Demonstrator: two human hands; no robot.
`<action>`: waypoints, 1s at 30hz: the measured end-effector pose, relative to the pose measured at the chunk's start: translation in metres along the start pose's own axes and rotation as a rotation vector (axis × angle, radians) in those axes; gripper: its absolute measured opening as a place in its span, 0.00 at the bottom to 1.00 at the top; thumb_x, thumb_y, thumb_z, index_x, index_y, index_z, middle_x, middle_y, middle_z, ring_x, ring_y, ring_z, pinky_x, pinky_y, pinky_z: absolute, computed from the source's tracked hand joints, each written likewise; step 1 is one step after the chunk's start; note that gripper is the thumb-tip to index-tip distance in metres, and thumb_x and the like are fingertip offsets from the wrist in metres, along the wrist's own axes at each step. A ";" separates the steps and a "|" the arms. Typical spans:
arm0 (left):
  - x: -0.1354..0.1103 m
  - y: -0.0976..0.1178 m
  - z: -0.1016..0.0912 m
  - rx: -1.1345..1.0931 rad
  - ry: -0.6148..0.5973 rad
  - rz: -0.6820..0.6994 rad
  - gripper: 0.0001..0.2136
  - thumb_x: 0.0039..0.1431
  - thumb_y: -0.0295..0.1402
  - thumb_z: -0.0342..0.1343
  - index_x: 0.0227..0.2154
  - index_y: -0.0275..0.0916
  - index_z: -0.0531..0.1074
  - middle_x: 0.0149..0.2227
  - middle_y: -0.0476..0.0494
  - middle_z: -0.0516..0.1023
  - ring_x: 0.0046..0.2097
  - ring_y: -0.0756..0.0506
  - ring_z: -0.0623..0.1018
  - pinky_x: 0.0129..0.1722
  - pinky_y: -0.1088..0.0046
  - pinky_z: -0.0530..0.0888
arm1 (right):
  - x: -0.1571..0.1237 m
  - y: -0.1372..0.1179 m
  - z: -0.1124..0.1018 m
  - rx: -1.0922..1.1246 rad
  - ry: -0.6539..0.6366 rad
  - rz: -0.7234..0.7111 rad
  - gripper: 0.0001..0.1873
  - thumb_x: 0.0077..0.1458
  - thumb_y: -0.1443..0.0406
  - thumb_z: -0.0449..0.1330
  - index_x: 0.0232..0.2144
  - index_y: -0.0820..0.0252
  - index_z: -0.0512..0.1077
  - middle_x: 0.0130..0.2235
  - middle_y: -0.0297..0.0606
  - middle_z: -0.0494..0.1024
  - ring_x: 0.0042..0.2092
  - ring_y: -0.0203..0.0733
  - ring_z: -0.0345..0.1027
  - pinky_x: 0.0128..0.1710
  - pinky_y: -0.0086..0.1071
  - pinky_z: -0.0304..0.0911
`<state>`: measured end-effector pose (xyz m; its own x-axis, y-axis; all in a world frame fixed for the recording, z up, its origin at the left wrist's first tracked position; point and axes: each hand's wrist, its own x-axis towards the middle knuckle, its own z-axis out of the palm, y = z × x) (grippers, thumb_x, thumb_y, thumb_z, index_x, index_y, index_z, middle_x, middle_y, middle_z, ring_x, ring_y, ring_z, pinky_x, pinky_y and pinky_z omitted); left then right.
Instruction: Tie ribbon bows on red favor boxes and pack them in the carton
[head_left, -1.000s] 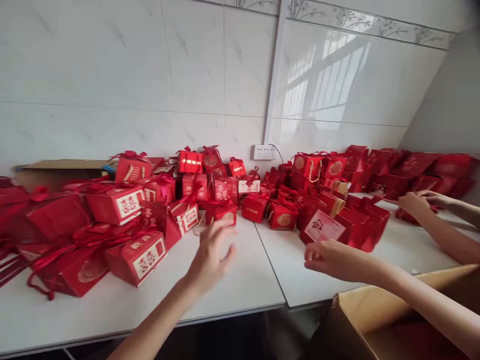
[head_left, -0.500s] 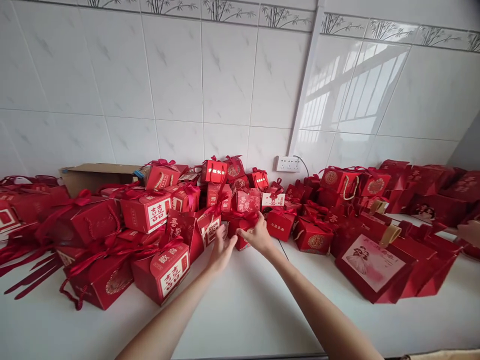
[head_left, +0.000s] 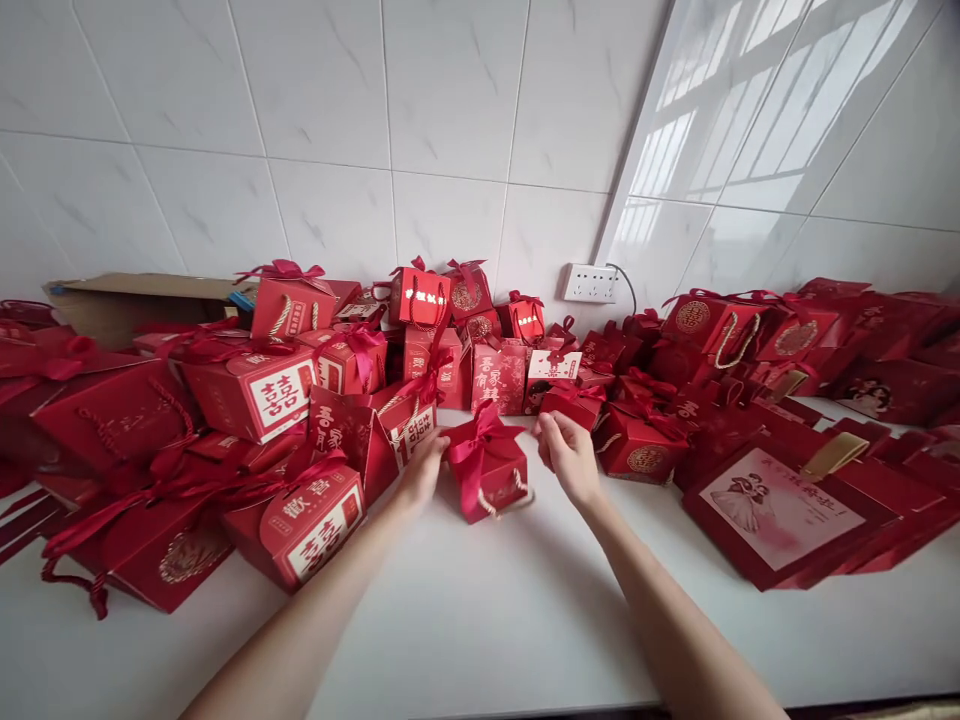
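A small red gift box (head_left: 501, 478) with a ribbon bow (head_left: 480, 438) on top and a cream rope handle stands on the white table in front of me, turned slightly. At its left upper edge, the fingers of my left hand (head_left: 421, 478) are drawn together and touch the box. My right hand (head_left: 570, 458) is just right of the box, fingers curled and thumb pressed in. Whatever its fingertips may pinch is too small to make out. Directly behind the box stands a red patterned carton (head_left: 499, 378), with a white printed card (head_left: 553, 366) beside it.
Red gift boxes (head_left: 296, 515) are piled on the left, some tied with ribbon. Red bags with a printed couple (head_left: 780, 512) stand at the right. A cardboard box (head_left: 142, 300) is at the back left, and a power socket (head_left: 589, 284) is on the tiled wall.
The view has tilted down and come closer. The small gift box has come nearer, away from the pile, and turned. My right hand has moved off its top to the right, fingers now curled.
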<state>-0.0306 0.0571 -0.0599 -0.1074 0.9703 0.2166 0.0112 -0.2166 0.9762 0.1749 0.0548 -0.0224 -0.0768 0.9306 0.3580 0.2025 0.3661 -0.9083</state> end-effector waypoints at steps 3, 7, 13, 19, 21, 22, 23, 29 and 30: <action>-0.003 0.007 0.001 0.068 -0.054 0.014 0.12 0.50 0.44 0.52 0.23 0.40 0.68 0.28 0.43 0.75 0.39 0.40 0.75 0.39 0.65 0.71 | 0.001 -0.002 -0.007 -0.013 -0.083 0.053 0.30 0.50 0.39 0.50 0.20 0.59 0.62 0.18 0.28 0.58 0.19 0.31 0.51 0.17 0.26 0.48; -0.009 0.018 0.005 0.153 -0.036 0.053 0.13 0.53 0.45 0.50 0.27 0.40 0.68 0.32 0.44 0.75 0.42 0.42 0.74 0.44 0.66 0.69 | -0.003 -0.006 -0.013 0.025 -0.310 0.108 0.34 0.49 0.36 0.46 0.14 0.58 0.57 0.15 0.28 0.54 0.18 0.30 0.49 0.17 0.27 0.48; -0.018 0.044 -0.011 0.293 -0.107 0.029 0.23 0.55 0.52 0.44 0.14 0.40 0.63 0.17 0.47 0.68 0.25 0.47 0.70 0.29 0.71 0.68 | -0.002 -0.011 -0.029 -0.040 -0.593 0.218 0.30 0.47 0.43 0.59 0.14 0.58 0.56 0.12 0.24 0.54 0.16 0.27 0.45 0.17 0.27 0.40; -0.025 0.078 -0.033 0.379 -0.839 -0.386 0.24 0.49 0.54 0.54 0.16 0.35 0.72 0.19 0.44 0.76 0.16 0.50 0.70 0.17 0.76 0.63 | 0.000 -0.014 -0.030 0.058 -0.627 0.239 0.26 0.44 0.46 0.63 0.17 0.60 0.62 0.12 0.24 0.59 0.14 0.26 0.48 0.16 0.26 0.42; -0.025 0.083 -0.034 0.364 -0.859 -0.384 0.24 0.47 0.54 0.56 0.18 0.34 0.72 0.21 0.43 0.78 0.16 0.51 0.71 0.16 0.77 0.63 | 0.000 -0.014 -0.029 0.088 -0.631 0.246 0.25 0.45 0.46 0.63 0.18 0.61 0.62 0.12 0.24 0.59 0.14 0.26 0.48 0.16 0.25 0.42; -0.026 0.084 -0.033 0.361 -0.850 -0.377 0.24 0.47 0.54 0.56 0.18 0.34 0.72 0.22 0.42 0.78 0.17 0.51 0.71 0.16 0.78 0.62 | 0.000 -0.013 -0.029 0.098 -0.637 0.241 0.25 0.45 0.47 0.63 0.18 0.61 0.62 0.12 0.24 0.60 0.14 0.26 0.48 0.16 0.25 0.42; -0.026 0.084 -0.032 0.367 -0.830 -0.366 0.23 0.47 0.54 0.57 0.18 0.34 0.72 0.22 0.43 0.78 0.17 0.51 0.72 0.16 0.78 0.63 | 0.000 -0.013 -0.029 0.107 -0.641 0.232 0.25 0.46 0.48 0.63 0.18 0.61 0.62 0.12 0.24 0.60 0.14 0.26 0.48 0.16 0.25 0.42; -0.029 0.084 -0.030 0.336 -0.808 -0.333 0.16 0.47 0.43 0.60 0.17 0.36 0.70 0.19 0.48 0.75 0.16 0.52 0.70 0.18 0.78 0.64 | -0.002 -0.009 -0.027 0.247 -0.630 0.257 0.19 0.48 0.54 0.64 0.18 0.61 0.64 0.12 0.24 0.60 0.14 0.27 0.48 0.15 0.25 0.43; -0.029 0.084 -0.032 0.288 -0.818 -0.338 0.15 0.47 0.42 0.61 0.16 0.36 0.69 0.19 0.48 0.74 0.16 0.52 0.70 0.17 0.77 0.63 | -0.001 -0.009 -0.027 0.293 -0.602 0.266 0.18 0.46 0.56 0.64 0.17 0.61 0.64 0.11 0.25 0.59 0.13 0.27 0.48 0.15 0.25 0.42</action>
<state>-0.0586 0.0076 0.0155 0.5833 0.7744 -0.2452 0.3649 0.0199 0.9308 0.1998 0.0503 -0.0090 -0.6032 0.7975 0.0119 0.0254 0.0341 -0.9991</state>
